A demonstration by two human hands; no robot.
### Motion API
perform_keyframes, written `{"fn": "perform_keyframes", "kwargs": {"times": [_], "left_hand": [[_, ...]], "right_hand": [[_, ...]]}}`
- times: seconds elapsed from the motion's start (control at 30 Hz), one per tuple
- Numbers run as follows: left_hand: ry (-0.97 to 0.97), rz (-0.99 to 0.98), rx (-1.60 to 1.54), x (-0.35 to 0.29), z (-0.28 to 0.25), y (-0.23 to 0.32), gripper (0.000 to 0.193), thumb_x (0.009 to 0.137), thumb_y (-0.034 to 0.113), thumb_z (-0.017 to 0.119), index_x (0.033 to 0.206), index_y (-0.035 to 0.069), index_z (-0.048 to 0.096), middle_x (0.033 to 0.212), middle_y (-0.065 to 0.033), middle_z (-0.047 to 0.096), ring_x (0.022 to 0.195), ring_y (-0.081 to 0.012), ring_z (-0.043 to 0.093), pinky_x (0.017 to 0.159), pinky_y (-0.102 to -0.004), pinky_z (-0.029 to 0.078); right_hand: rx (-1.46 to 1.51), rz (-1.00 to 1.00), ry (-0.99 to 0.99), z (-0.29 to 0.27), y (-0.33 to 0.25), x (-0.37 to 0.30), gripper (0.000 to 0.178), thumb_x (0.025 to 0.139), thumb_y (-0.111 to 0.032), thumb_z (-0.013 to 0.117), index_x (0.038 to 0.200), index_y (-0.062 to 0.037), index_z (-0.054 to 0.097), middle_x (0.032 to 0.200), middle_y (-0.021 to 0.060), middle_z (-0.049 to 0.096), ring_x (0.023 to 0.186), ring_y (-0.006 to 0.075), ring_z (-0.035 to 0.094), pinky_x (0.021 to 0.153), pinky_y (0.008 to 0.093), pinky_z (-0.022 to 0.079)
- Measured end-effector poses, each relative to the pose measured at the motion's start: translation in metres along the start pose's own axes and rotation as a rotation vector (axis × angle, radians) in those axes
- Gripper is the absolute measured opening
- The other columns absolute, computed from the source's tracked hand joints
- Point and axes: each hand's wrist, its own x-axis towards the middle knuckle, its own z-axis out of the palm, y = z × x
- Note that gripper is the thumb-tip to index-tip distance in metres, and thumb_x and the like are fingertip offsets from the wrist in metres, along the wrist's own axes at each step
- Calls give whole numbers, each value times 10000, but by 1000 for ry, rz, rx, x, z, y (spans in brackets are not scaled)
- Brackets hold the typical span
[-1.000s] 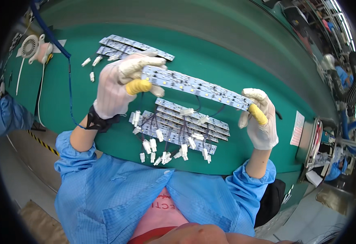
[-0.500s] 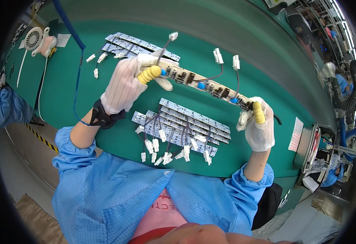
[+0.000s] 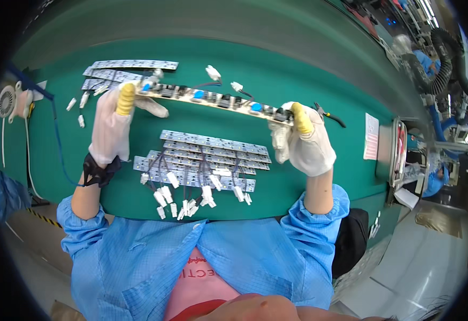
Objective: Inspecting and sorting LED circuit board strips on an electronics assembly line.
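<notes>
A long, narrow circuit board (image 3: 218,99) with black components and blue round parts spans the space between my hands, above the green table. My left hand (image 3: 112,120), in a white striped glove with a yellow thumb cover, grips its left end. Its right end is pinched by my right hand (image 3: 307,140), gloved the same way. White connectors (image 3: 212,73) on thin wires hang off the board's far side. Below it, nearer to me, lies a group of overlapping LED boards (image 3: 212,142), with several white plugs (image 3: 207,196) on wires along their near edge.
More LED strip boards (image 3: 132,65) lie at the far left with their plugs. Cutting pliers (image 3: 330,114) rest just beyond my right hand. A small fan (image 3: 7,101) stands at the left, near a blue coiled cord (image 3: 56,120). A printed sheet (image 3: 371,136) and a metal tray (image 3: 389,150) are at the right.
The board has turned to a more level slant, with both hands still on its ends. The whole view has shifted, and the pliers by my right hand now show more fully.
</notes>
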Motion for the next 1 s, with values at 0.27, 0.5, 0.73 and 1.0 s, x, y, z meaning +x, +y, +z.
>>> {"fn": "perform_keyframes", "kwargs": {"times": [0.27, 0.5, 0.73, 1.0], "left_hand": [[-42, -79, -501, -3, 9, 5, 543, 975, 426, 387, 1167, -60, 533, 822, -148, 690, 817, -209, 671, 842, -322, 483], [-58, 104, -455, -2, -2, 1, 422, 992, 319, 396, 1165, -42, 530, 849, -90, 681, 817, -105, 601, 746, -242, 446], [163, 114, 390, 49, -106, -72, 403, 739, -26, 349, 1058, -18, 595, 1018, -135, 647, 957, -239, 612, 890, -300, 446], [678, 198, 839, 52, -91, -81, 348, 768, 20, 625, 1069, 192, 658, 1043, -102, 639, 1025, -281, 576, 967, -369, 431]], "right_hand": [[-22, 25, 98, 2, 1, 3, 289, 940, -298, 531, 1005, -17, 554, 688, 72, 569, 472, 122, 508, 382, 216, 390], [-145, -68, 207, 20, -4, -1, 506, 803, -82, 690, 1252, -22, 462, 977, 117, 584, 705, 147, 609, 551, 228, 471], [-1072, -39, -19, -2, -14, 1, 407, 815, -170, 683, 1164, -17, 539, 1026, 123, 597, 922, 198, 604, 777, 308, 506], [-1598, 80, -258, 15, -4, 3, 360, 658, -48, 749, 977, -39, 584, 1005, 79, 586, 957, 249, 562, 778, 341, 482]]}}
